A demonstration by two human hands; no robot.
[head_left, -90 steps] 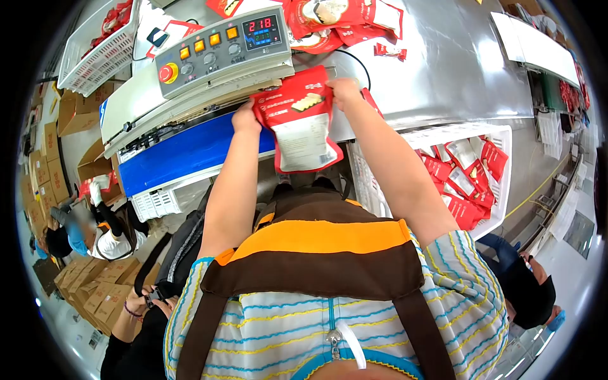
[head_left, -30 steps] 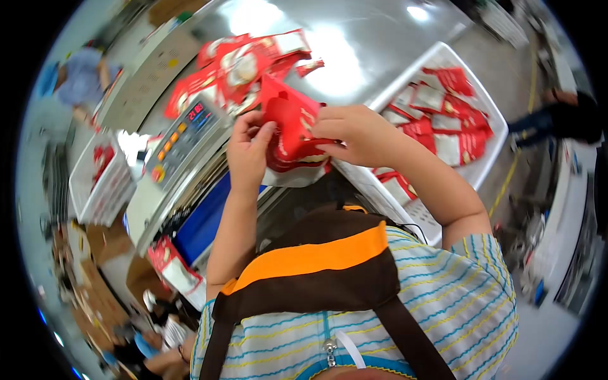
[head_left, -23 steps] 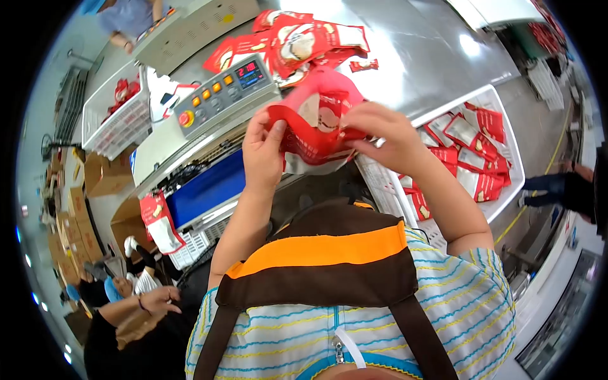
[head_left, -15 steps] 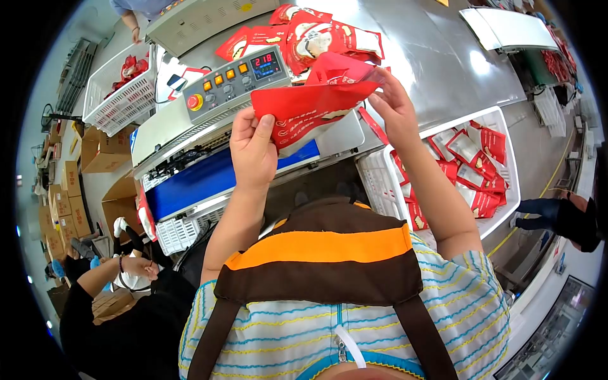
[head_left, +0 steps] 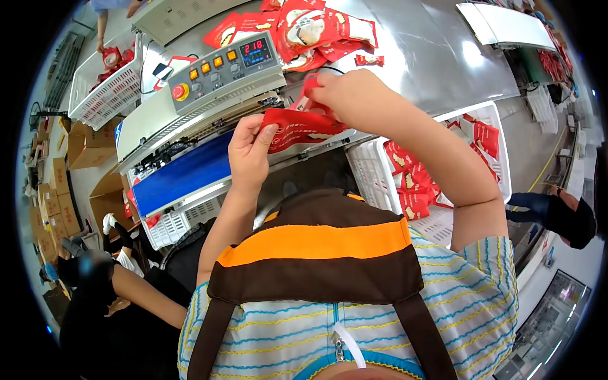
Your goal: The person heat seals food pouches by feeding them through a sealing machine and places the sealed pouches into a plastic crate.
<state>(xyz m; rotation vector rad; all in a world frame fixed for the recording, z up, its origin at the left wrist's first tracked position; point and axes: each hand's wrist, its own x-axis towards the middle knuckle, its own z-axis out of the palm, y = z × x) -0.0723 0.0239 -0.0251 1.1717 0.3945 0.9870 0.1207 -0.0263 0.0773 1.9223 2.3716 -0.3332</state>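
A red pouch (head_left: 297, 130) with white print is tilted in front of me, at the near side of the sealing machine. My left hand (head_left: 249, 152) pinches its left edge between thumb and fingers. At the pouch's mouth, my right hand (head_left: 345, 95) is bent over with its fingers closed. A red piece (head_left: 310, 85) shows at those fingertips; whether it is the pouch's back panel or a separate small packet, I cannot tell. Beyond my right hand, a small red packet (head_left: 369, 60) lies on the metal table (head_left: 437, 69).
The sealing machine (head_left: 221, 69) has lit buttons, a red display and a blue belt (head_left: 183, 174). Red pouches (head_left: 304, 28) are piled behind it. A white basket (head_left: 373, 180) of pouches stands at right, another basket (head_left: 104, 95) at far left. A person in black (head_left: 126, 323) is at lower left.
My right hand has moved from the pouch's upper right corner leftward over its mouth. The pouch has come lower and looks more foreshortened. The small packet on the table now shows.
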